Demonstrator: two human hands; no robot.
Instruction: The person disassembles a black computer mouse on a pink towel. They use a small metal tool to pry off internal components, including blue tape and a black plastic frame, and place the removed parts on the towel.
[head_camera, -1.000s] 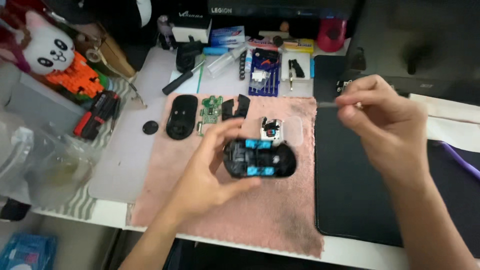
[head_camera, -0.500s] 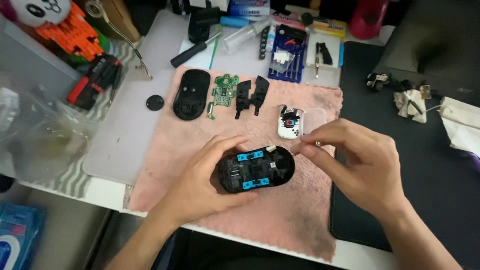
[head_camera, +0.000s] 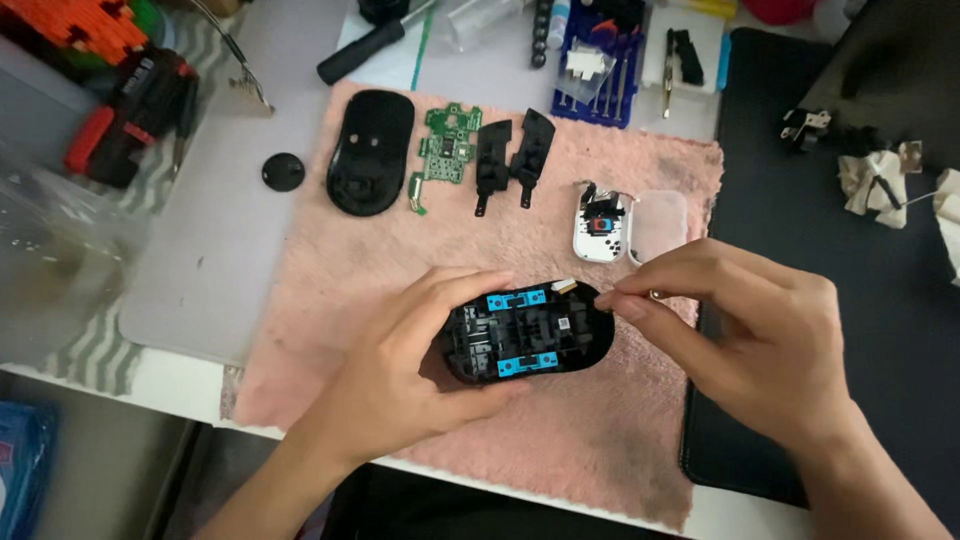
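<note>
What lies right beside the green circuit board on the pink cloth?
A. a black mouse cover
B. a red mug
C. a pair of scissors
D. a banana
A: the black mouse cover lies just left of the circuit board on the cloth.

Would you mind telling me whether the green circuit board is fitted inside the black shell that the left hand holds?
No, the green circuit board lies on the pink towel, apart from the black shell in the left hand.

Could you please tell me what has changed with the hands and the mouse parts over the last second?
The right hand came down from above the cloth to the end of the black mouse shell, pinching a small part there. The left hand still holds the shell. The circuit board and pink cloth lie unchanged.
</note>
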